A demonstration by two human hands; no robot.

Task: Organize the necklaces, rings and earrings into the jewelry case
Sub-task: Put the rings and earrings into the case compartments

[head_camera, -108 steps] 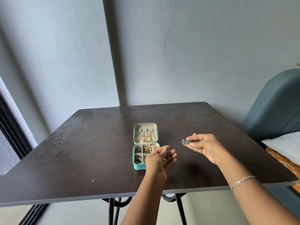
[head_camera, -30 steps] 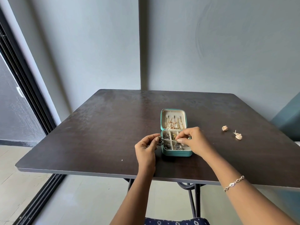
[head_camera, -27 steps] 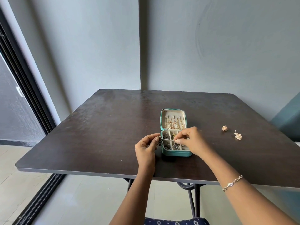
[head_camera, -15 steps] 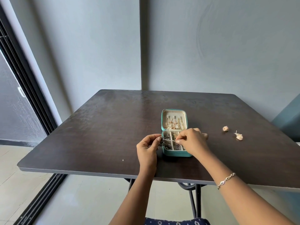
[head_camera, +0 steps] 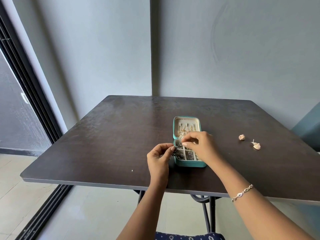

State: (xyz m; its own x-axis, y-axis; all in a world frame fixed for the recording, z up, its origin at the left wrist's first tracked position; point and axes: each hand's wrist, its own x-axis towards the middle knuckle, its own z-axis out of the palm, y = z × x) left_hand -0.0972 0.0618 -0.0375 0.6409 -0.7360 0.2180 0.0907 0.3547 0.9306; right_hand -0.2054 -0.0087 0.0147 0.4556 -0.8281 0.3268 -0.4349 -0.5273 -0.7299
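Jewelry case: I'm pinching a dark earring in my left grip; what my right grip is pinching, I cannot tell. Snagged hooks risk spilling compartments.

Single head-worn wide-angle view, forward and down, close above the table.

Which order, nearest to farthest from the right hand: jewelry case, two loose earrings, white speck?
1. jewelry case, under the right hand.
2. round earring, to its right.
3. shell earring, farther right.
4. white speck, far left, near the front edge.
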